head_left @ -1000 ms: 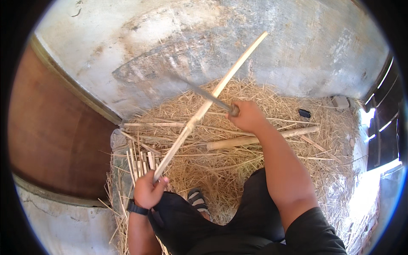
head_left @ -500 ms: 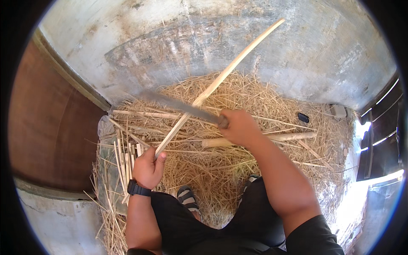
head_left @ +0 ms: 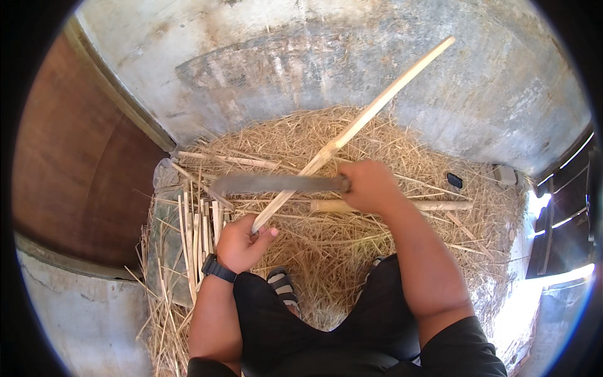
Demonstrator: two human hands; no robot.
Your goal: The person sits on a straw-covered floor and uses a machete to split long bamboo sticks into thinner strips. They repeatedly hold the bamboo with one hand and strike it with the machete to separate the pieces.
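My left hand [head_left: 243, 242] is closed round the lower end of a long, pale bamboo strip [head_left: 370, 111], which slants up and to the right toward the wall. My right hand [head_left: 372, 186] grips the handle of a machete [head_left: 276, 183]. Its broad grey blade points left and crosses over the strip, a little above my left hand. Behind and below my right hand lies a thicker bamboo piece [head_left: 433, 205], partly hidden by the hand. A bundle of split bamboo strips [head_left: 196, 235] rests to the left of my left hand.
Straw and shavings [head_left: 326, 242] cover the floor around my sandalled feet [head_left: 282, 288]. A worn concrete wall [head_left: 326, 63] stands ahead, and a brown door panel [head_left: 81, 169] is at the left. Toward the right lie a small black object [head_left: 454, 180] and a grey block [head_left: 504, 175].
The machete blade has swung from a slant to nearly level, moving down along the strip toward my left hand. My left hand and the strip appear farther right in the view.
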